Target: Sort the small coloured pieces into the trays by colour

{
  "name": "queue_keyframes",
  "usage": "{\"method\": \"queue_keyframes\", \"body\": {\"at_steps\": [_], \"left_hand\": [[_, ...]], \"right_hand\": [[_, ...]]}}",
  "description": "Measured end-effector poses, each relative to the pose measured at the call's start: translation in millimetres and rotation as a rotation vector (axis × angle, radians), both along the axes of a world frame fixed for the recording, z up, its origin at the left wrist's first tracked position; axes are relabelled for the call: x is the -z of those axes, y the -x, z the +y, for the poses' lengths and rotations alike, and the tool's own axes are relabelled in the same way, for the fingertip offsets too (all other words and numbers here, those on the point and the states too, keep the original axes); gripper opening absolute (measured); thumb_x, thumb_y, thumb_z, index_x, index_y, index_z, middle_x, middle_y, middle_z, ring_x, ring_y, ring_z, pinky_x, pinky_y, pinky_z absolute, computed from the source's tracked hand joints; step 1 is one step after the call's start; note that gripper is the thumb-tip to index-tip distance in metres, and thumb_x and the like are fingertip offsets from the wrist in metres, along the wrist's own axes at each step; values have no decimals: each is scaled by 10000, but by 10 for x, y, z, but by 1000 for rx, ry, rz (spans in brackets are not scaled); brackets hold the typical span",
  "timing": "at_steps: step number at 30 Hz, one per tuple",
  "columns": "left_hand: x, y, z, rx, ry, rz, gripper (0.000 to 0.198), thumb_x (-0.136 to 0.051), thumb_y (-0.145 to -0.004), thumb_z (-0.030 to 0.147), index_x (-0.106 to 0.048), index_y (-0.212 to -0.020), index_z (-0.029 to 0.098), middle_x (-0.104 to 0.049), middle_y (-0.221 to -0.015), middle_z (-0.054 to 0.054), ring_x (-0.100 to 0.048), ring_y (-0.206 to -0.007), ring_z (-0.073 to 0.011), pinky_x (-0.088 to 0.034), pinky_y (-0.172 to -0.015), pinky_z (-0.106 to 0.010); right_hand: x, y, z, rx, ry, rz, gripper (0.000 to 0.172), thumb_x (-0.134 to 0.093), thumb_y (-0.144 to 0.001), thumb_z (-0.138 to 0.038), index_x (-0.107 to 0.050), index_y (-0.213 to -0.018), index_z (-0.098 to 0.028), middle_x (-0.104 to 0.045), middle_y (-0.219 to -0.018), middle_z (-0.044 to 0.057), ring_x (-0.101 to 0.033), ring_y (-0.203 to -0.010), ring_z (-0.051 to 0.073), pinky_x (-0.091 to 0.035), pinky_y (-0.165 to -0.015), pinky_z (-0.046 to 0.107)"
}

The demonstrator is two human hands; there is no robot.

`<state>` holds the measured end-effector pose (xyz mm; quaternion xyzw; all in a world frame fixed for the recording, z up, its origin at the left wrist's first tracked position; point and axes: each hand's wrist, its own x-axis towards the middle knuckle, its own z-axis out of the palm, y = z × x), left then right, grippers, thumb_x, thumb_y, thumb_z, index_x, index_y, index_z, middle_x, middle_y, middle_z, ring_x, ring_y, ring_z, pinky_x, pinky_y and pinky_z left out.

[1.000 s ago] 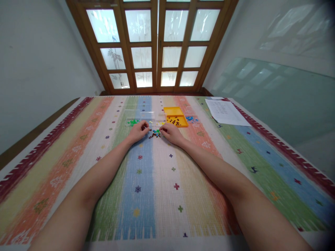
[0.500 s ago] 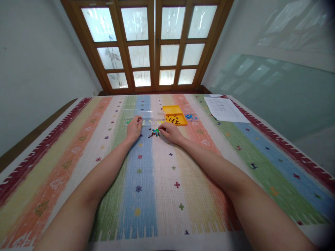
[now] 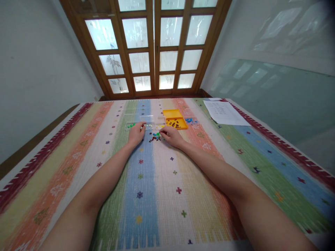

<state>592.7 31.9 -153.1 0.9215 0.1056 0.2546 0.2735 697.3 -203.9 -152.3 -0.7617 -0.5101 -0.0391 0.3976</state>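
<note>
My left hand rests over the edge of a clear tray, its fingers curled together beside white pieces. Whatever it pinches is too small to make out. Green pieces lie in the tray left of that hand. My right hand has thumb and fingertips closed at the right side of a mixed pile of small brown, blue and green pieces on the cloth. Anything between those fingertips is hidden. Yellow pieces lie just beyond the right hand.
An open yellow box holding dark brown pieces stands behind my right hand. Blue pieces lie right of it. Printed paper is at the far right on the striped tablecloth. Wooden glazed doors stand beyond the table.
My left hand has shifted slightly right along the clear tray, uncovering more green pieces. The right hand stays at the pile. The whole view has tilted up a little.
</note>
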Motion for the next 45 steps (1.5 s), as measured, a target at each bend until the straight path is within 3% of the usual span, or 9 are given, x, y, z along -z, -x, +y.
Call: {"method": "queue_keyframes", "body": {"at_steps": [6,9,22,26,38,45], "left_hand": [[-65,42,-125,350,-189,117,268,-565,-988,246,-807,-1103,228,-728,-1070,-90,-656,-993,-242,-508,-919,-367],[-81,38,-150,426,-248,169,272,-590,-971,228,-826,-1102,259,-719,-1035,-89,-643,-1011,-249,-500,-932,-377],[5,47,-76,462,-308,140,302,-611,-968,200,-804,-1190,266,-714,-1044,-78,-636,-1002,-240,-492,-890,-357],[31,42,-62,454,-303,119,247,-632,-970,224,-814,-1132,265,-720,-1034,-73,-638,-1017,-242,-492,-895,-357],[-28,68,-79,389,-272,120,190,-632,-966,240,-817,-1000,213,-730,-977,-76,-647,-969,-241,-496,-885,-362],[-19,64,-83,409,-259,114,208,-619,-974,230,-811,-1054,223,-720,-990,-74,-644,-969,-236,-497,-906,-370]], "right_hand": [[-37,8,-4,13,8,3,139,-604,-966,-185,-739,-934,-195,-732,-930,59,-632,-864,202,-448,-811,313],[-48,18,-4,23,21,9,139,-605,-962,-182,-740,-930,-198,-727,-917,53,-621,-842,197,-440,-787,306],[7,-8,-1,-10,-9,8,126,-614,-965,-172,-735,-931,-187,-721,-899,45,-625,-827,187,-434,-766,290],[18,-9,4,-7,-12,16,126,-615,-964,-168,-733,-925,-190,-720,-895,42,-622,-821,184,-435,-763,287],[41,-13,3,-17,8,24,126,-620,-973,-183,-744,-951,-194,-730,-924,47,-635,-851,185,-443,-782,286],[36,0,3,-13,29,21,128,-621,-979,-181,-748,-961,-191,-731,-920,47,-633,-841,181,-436,-769,279]]}}
